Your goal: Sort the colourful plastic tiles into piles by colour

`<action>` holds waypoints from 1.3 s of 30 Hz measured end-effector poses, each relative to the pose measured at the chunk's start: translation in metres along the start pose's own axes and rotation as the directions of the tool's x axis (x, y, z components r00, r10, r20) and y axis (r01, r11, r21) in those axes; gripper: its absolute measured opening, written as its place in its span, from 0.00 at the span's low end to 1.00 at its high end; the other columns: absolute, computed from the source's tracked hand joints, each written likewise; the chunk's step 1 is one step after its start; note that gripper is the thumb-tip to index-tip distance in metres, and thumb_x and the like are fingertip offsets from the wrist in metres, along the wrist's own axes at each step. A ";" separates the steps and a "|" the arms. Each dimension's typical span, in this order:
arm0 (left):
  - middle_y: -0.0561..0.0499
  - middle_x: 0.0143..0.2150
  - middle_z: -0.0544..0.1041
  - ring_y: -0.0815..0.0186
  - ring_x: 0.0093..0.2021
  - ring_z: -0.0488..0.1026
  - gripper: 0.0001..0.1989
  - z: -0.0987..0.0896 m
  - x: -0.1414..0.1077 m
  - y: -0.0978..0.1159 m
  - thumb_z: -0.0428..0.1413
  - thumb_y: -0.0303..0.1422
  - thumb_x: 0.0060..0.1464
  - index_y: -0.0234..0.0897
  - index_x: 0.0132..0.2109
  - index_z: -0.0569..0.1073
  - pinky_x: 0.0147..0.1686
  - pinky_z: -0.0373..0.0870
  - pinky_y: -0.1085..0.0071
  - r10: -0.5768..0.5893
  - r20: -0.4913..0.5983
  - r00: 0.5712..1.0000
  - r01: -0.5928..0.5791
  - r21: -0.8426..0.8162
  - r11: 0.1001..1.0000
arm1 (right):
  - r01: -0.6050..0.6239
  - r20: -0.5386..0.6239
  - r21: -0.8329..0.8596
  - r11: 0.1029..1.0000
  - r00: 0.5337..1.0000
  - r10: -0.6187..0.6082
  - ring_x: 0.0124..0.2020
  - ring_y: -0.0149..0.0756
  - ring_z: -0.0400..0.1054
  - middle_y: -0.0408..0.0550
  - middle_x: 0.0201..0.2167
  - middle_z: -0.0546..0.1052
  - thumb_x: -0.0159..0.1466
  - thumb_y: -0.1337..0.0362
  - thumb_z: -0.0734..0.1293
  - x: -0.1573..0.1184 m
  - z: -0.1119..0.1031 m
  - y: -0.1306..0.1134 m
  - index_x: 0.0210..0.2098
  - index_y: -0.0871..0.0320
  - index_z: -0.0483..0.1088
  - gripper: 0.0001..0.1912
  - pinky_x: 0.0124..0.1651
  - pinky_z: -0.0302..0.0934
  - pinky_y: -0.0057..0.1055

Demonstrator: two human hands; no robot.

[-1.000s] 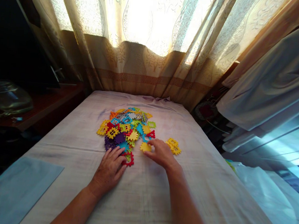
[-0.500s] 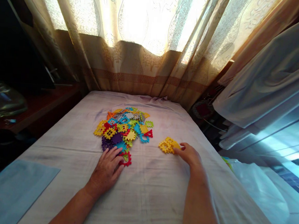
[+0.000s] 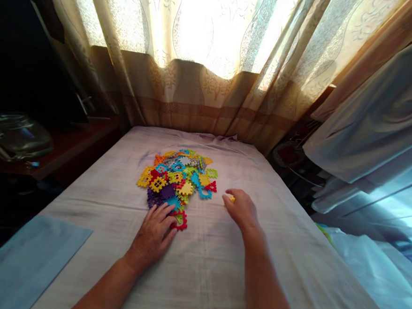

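A heap of colourful plastic interlocking blocks [image 3: 176, 176] lies in the middle of the cloth-covered surface. At its near edge rests my left hand [image 3: 154, 233], fingers stretched out, touching a blue block [image 3: 174, 202] and a red square frame block [image 3: 185, 222]. Just in front of those fingertips are purple blocks [image 3: 167, 191]. To the right of the heap, my right hand [image 3: 242, 210] is closed over yellow interlocking blocks [image 3: 231, 199]. Only a small yellow corner shows between its thumb and fingers; the hand hides the rest.
A light blue sheet [image 3: 32, 260] lies at the near left. Beyond the left edge, a glass jug [image 3: 20, 137] stands on a dark wooden table [image 3: 97, 142]. Curtains [image 3: 199, 93] hang behind the far edge, and white cloth [image 3: 373, 124] hangs at the right.
My right hand has moved left and closed over the yellow blocks, which were mostly visible before. My left hand stays at the heap. The whole view has shifted slightly.
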State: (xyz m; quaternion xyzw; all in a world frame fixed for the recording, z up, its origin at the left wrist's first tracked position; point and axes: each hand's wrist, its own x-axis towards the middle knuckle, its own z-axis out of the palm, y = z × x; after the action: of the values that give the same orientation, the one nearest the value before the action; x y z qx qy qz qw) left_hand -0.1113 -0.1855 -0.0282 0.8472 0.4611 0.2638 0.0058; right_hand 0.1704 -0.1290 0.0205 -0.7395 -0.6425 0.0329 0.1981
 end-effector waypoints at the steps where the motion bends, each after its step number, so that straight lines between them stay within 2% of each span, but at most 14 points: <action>1: 0.45 0.59 0.73 0.54 0.64 0.64 0.08 0.000 0.000 0.000 0.50 0.34 0.61 0.43 0.42 0.74 0.62 0.57 0.45 0.000 0.003 1.000 0.000 0.002 1.000 | 0.063 0.011 0.036 0.997 0.998 -0.063 0.48 0.43 0.71 0.52 0.45 0.78 0.64 0.62 0.63 -0.002 0.006 -0.011 0.45 0.55 0.76 0.14 0.51 0.62 0.36; 4: 0.45 0.60 0.72 0.54 0.64 0.64 0.07 0.000 0.000 0.000 0.51 0.33 0.61 0.43 0.42 0.73 0.62 0.57 0.45 0.010 0.003 1.000 -0.010 0.011 1.000 | 0.224 0.033 0.135 0.965 0.973 -0.230 0.48 0.42 0.70 0.51 0.45 0.78 0.63 0.65 0.64 -0.011 0.027 -0.041 0.45 0.55 0.75 0.13 0.53 0.61 0.36; 7: 0.45 0.60 0.72 0.54 0.64 0.64 0.07 0.001 0.000 0.000 0.51 0.33 0.61 0.42 0.42 0.73 0.62 0.57 0.45 0.024 -0.012 1.000 -0.024 0.019 1.000 | 0.351 0.022 0.166 0.922 0.933 -0.359 0.52 0.43 0.67 0.52 0.49 0.76 0.61 0.68 0.65 -0.021 0.045 -0.061 0.44 0.55 0.74 0.13 0.54 0.60 0.39; 11: 0.44 0.59 0.73 0.54 0.63 0.64 0.07 0.002 -0.001 0.000 0.51 0.33 0.61 0.42 0.42 0.73 0.62 0.58 0.45 0.025 -0.027 0.999 -0.024 0.028 0.999 | 0.426 0.032 0.127 0.896 0.901 -0.433 0.59 0.46 0.59 0.53 0.58 0.70 0.61 0.66 0.65 -0.030 0.057 -0.072 0.47 0.55 0.73 0.14 0.58 0.56 0.43; 17: 0.45 0.60 0.72 0.54 0.64 0.64 0.07 0.002 -0.001 -0.001 0.51 0.33 0.61 0.42 0.43 0.73 0.62 0.58 0.46 0.031 -0.026 0.999 -0.030 0.032 0.999 | 0.434 0.029 0.112 0.894 0.898 -0.439 0.60 0.47 0.58 0.54 0.60 0.68 0.62 0.66 0.64 -0.031 0.059 -0.075 0.54 0.57 0.68 0.20 0.58 0.54 0.44; 19: 0.45 0.60 0.72 0.54 0.64 0.64 0.07 0.001 -0.001 0.000 0.51 0.33 0.61 0.42 0.43 0.73 0.62 0.58 0.46 0.026 -0.020 0.999 -0.025 0.029 0.999 | 0.446 0.011 0.128 0.886 0.893 -0.451 0.58 0.45 0.60 0.53 0.58 0.71 0.63 0.66 0.64 -0.030 0.058 -0.075 0.52 0.57 0.70 0.18 0.58 0.54 0.42; 23: 0.45 0.59 0.72 0.54 0.63 0.64 0.07 0.001 -0.001 0.000 0.51 0.33 0.61 0.42 0.42 0.73 0.62 0.57 0.46 0.018 -0.015 1.000 -0.017 0.020 1.000 | 0.449 -0.020 0.158 0.879 0.892 -0.452 0.48 0.42 0.66 0.49 0.44 0.77 0.63 0.68 0.63 -0.030 0.055 -0.075 0.43 0.55 0.73 0.10 0.53 0.55 0.37; 25: 0.45 0.59 0.72 0.54 0.63 0.64 0.07 0.002 -0.001 0.000 0.51 0.32 0.61 0.42 0.43 0.73 0.63 0.57 0.46 0.015 -0.017 1.000 -0.015 0.017 1.000 | 0.434 -0.053 0.158 0.887 0.901 -0.432 0.46 0.41 0.66 0.49 0.41 0.78 0.63 0.68 0.63 -0.030 0.056 -0.076 0.41 0.55 0.74 0.09 0.52 0.55 0.37; 29: 0.46 0.59 0.72 0.55 0.64 0.64 0.07 0.002 -0.001 0.000 0.52 0.32 0.60 0.42 0.43 0.73 0.63 0.56 0.46 0.011 -0.019 1.000 -0.011 0.004 1.000 | 0.399 -0.146 0.158 0.903 0.914 -0.378 0.54 0.43 0.63 0.53 0.53 0.74 0.63 0.66 0.64 -0.028 0.063 -0.081 0.49 0.57 0.72 0.15 0.58 0.52 0.38; 32: 0.46 0.60 0.72 0.55 0.64 0.63 0.07 0.002 -0.001 -0.001 0.52 0.32 0.60 0.42 0.43 0.73 0.63 0.56 0.46 0.016 -0.023 1.000 -0.016 -0.002 1.000 | 0.352 -0.118 0.133 0.926 0.934 -0.338 0.60 0.46 0.59 0.54 0.59 0.69 0.63 0.62 0.66 -0.022 0.068 -0.088 0.55 0.56 0.70 0.20 0.61 0.49 0.42; 39: 0.45 0.60 0.72 0.56 0.64 0.63 0.07 0.002 -0.001 -0.001 0.51 0.32 0.60 0.42 0.43 0.73 0.63 0.57 0.46 0.017 -0.011 1.000 -0.017 0.004 1.000 | 0.256 -0.009 0.131 0.958 0.966 -0.257 0.56 0.45 0.62 0.54 0.55 0.72 0.62 0.60 0.67 -0.008 0.068 -0.098 0.52 0.55 0.71 0.18 0.57 0.54 0.41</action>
State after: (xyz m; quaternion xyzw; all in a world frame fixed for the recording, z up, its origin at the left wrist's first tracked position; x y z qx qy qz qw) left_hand -0.1114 -0.1855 -0.0304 0.8496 0.4545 0.2678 -0.0007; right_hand 0.0566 -0.1106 -0.0108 -0.6352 -0.7302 0.0521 0.2462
